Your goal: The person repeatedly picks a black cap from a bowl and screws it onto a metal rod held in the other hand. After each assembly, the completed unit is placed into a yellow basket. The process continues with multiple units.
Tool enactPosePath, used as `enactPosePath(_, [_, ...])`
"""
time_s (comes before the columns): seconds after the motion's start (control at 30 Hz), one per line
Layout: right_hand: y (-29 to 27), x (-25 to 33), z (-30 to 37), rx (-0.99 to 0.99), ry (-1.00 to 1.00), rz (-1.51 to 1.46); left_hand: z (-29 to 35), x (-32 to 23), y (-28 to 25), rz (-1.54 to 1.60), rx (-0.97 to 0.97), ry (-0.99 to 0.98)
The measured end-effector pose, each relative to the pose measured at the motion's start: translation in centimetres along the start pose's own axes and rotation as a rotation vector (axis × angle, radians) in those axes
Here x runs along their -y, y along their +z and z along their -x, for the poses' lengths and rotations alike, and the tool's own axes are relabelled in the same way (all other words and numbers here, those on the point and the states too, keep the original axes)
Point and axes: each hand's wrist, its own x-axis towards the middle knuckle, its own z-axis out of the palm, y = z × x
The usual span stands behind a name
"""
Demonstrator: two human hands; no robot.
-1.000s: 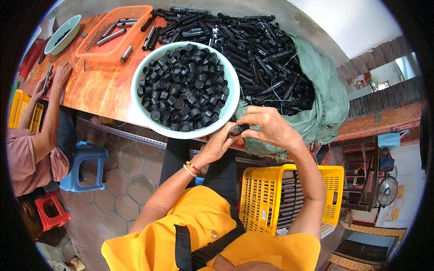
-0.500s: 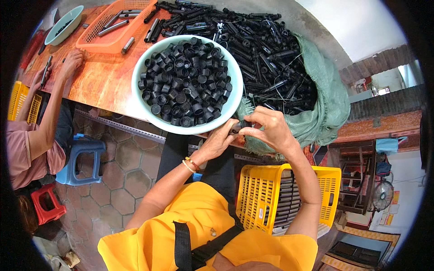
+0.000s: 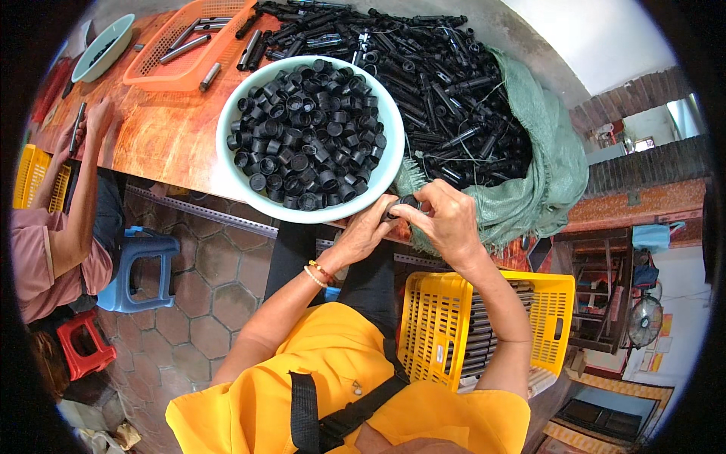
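Both hands meet at the table's near edge, just right of the pale green basin [image 3: 224,155] heaped with short black plastic caps [image 3: 306,132]. Between them is a black cylindrical piece [image 3: 403,205], largely covered by fingers, so its full length is hidden. My left hand [image 3: 364,229], with beaded bracelets at the wrist, is closed around its left end. The thumb and fingers of my right hand [image 3: 448,221] pinch its other end. Beyond my right hand, long black tubular parts [image 3: 461,98] spill from a green woven sack [image 3: 548,163].
A yellow crate [image 3: 435,329] of dark tubes stands beside my right forearm. At the back left lies an orange basket [image 3: 162,72] with metal tubes, near a small green bowl [image 3: 104,49]. A co-worker's hands [image 3: 87,125] hold a tube at left, near a blue stool [image 3: 140,268].
My right thumb and fingers have shifted on the black piece, and less of it shows. The co-worker's hands have drawn together around the tube. The view has shifted slightly.
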Motion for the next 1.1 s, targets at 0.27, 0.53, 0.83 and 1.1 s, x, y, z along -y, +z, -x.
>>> enactPosePath(0.27, [-1.1, -0.4, -0.6, 0.119, -0.083, -0.130, 0.0, -0.1, -0.2, -0.014, 0.054, -0.051])
enactPosePath(0.53, [-2.8, -1.1, -2.7, 0.359, -0.314, -0.242, 0.2, 0.0, -0.1, -0.005, 0.037, -0.007])
enactPosePath(0.83, [-2.8, -0.5, -2.7, 0.274, -0.250, -0.202, 0.1, -0.7, -0.5, 0.007, 0.041, -0.086])
enactPosePath(1.1, [-2.4, -1.6, -2.0, 0.315, -0.211, -0.272, -0.3, -0.8, -0.7, 0.020, 0.089, -0.089])
